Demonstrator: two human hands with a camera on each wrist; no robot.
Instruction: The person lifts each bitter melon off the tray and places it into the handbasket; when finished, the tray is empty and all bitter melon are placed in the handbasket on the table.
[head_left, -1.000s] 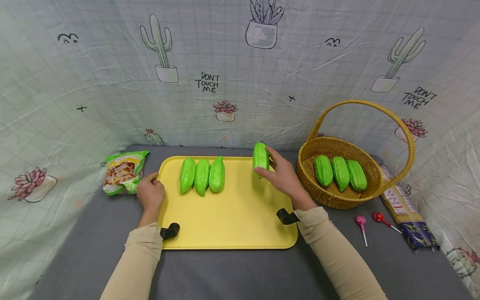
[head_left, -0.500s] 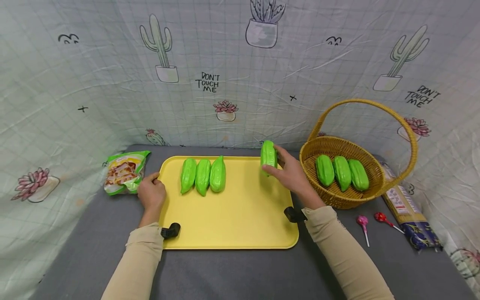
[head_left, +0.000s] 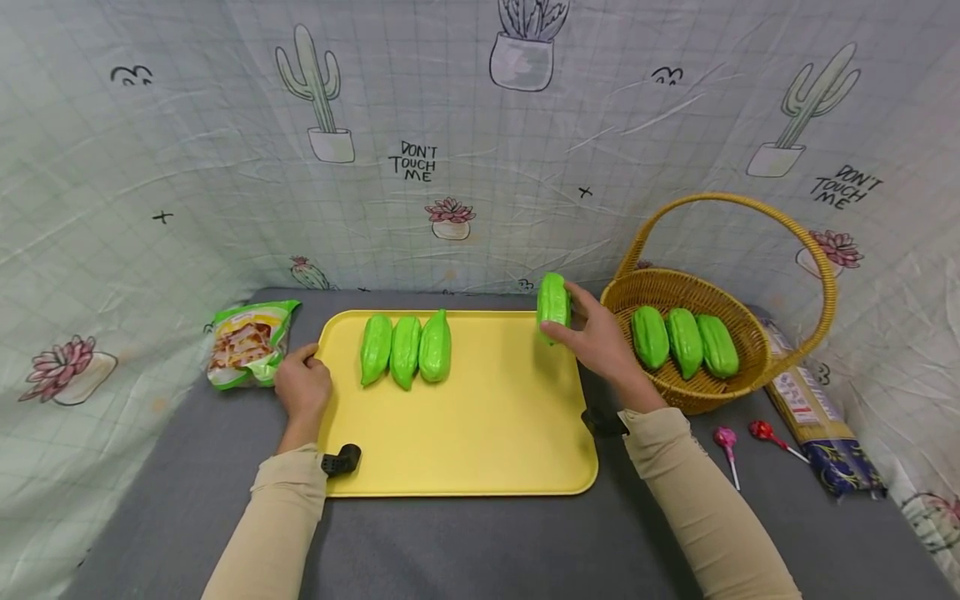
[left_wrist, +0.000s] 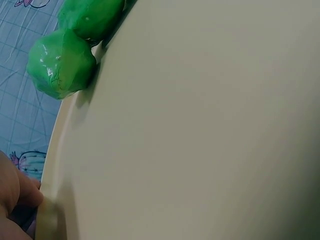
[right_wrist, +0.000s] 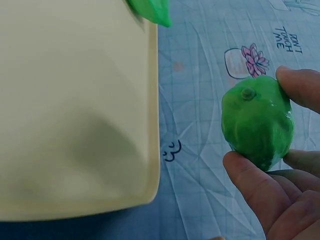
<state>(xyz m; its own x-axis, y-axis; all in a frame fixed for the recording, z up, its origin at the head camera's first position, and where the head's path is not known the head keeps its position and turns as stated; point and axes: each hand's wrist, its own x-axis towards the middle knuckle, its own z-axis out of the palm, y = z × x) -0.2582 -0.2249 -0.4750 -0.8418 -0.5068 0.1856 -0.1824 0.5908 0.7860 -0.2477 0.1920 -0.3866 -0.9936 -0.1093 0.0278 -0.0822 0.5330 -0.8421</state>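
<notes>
My right hand (head_left: 596, 337) grips a shiny green ridged gourd (head_left: 553, 304), lifted over the back right corner of the yellow tray (head_left: 465, 442). In the right wrist view, thumb and fingers press opposite sides of this gourd (right_wrist: 257, 122), its stubby end facing the camera. My left hand (head_left: 303, 383) pinches the tray's left rim; the left wrist view shows fingertips (left_wrist: 31, 192) at that edge. Three similar gourds (head_left: 405, 352) lie side by side at the tray's back left. Three more gourds (head_left: 684, 342) rest inside the wicker basket (head_left: 697, 404) to the right.
A tall arched handle (head_left: 821, 283) rises over the basket. Right of the basket lies a long noodle packet (head_left: 813, 417), with a pink lollipop (head_left: 726, 442) and a red lollipop (head_left: 763, 431) near it. A green-edged food bag (head_left: 251, 343) sits left of the tray. Patterned cloth (head_left: 450, 108) hangs behind.
My right hand has carried the gourd rightward and slightly up, from above the tray toward the basket. The left hand stays at the tray's rim.
</notes>
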